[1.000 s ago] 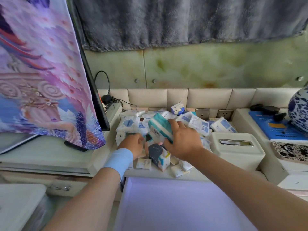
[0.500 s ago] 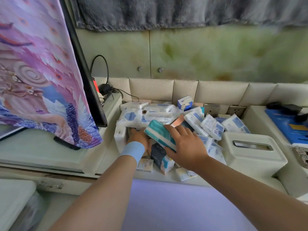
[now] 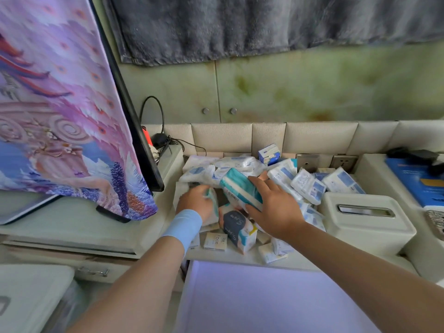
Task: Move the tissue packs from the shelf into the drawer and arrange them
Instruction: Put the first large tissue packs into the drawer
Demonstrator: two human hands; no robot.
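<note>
Green-stained wall panels at rear, draped above with a grey fleece blanket (image 3: 264,25); padded cream backrest below. At left, flat screen covered by a purple printed cloth (image 3: 60,104), standing on a pale cabinet top. At bottom centre, open drawer (image 3: 264,296), pale lilac floor bare, directly below the front edge of the shelf (image 3: 216,257). On the shelf, recessed between cabinet and a white tissue box (image 3: 365,227) with metal slot, a loose heap of tissue packs (image 3: 307,186), mostly white and blue, overlapping at many angles. Right hand (image 3: 274,210) laid over a teal-and-white pack (image 3: 240,191), thumb beneath and fingers above, grip closed on it, pack tilted and raised over the heap. Left hand (image 3: 194,203), light blue wristband (image 3: 185,224) at the wrist, just left of it, grip closed on a smaller teal-edged pack (image 3: 212,200), blurred. Below both hands, a dark-labelled pack (image 3: 236,228) lying tilted near the shelf front; beside it a small flat packet marked "face" (image 3: 216,240). Small blue-and-white box (image 3: 269,153) upright against the backrest, two wall sockets (image 3: 324,161) to its right. Black cable (image 3: 158,131) looping behind the screen.
</note>
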